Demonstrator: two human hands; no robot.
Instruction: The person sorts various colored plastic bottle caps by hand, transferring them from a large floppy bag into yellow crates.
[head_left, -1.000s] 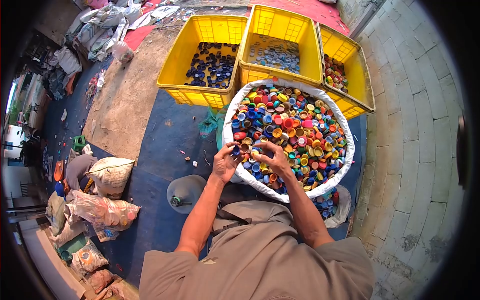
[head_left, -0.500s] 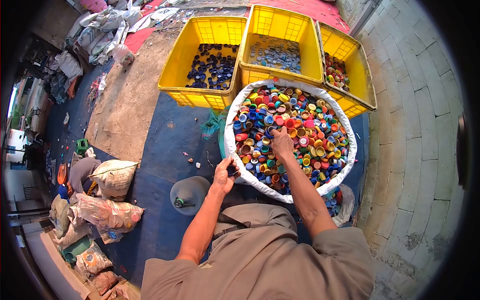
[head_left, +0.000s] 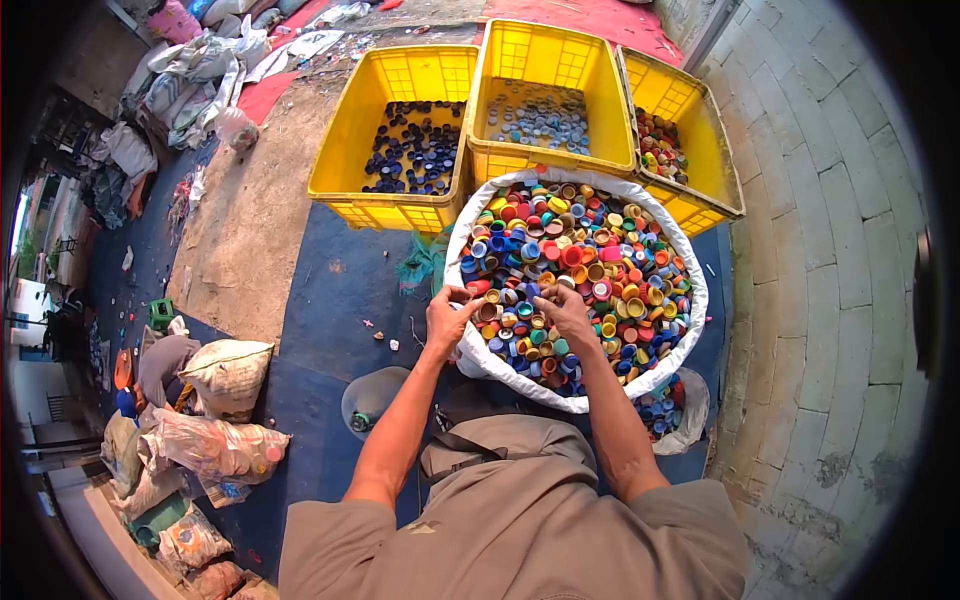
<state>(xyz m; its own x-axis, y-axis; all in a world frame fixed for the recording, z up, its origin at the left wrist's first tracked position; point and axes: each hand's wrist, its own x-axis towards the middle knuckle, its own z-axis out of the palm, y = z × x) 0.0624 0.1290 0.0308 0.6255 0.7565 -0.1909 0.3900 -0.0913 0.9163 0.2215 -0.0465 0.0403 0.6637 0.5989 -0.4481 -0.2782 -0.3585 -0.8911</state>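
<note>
A large round sack with a rolled white rim (head_left: 690, 235) is full of loose plastic bottle caps (head_left: 610, 270) in many colours. Over the near-left part of the pile, my right hand (head_left: 568, 318) has its thumb and fingers closed at what looks like a blue bottle cap (head_left: 536, 292). My left hand (head_left: 450, 318) is at the sack's left rim, fingers curled together beside a red cap (head_left: 480, 288). What those left fingers hold, if anything, is hidden.
Behind the sack stand three yellow crates: the left (head_left: 330, 190) holds dark blue caps, the middle (head_left: 480, 150) pale ones, the right (head_left: 725, 170) mixed colours. A clear jug (head_left: 370, 395) lies left of me. Stuffed sacks (head_left: 228, 380) lie farther left; a block wall (head_left: 810, 300) runs along the right.
My left hand has moved up to the sack's rim. My right hand has drawn back toward me over the caps, and the hands are closer in height. The view has shifted slightly.
</note>
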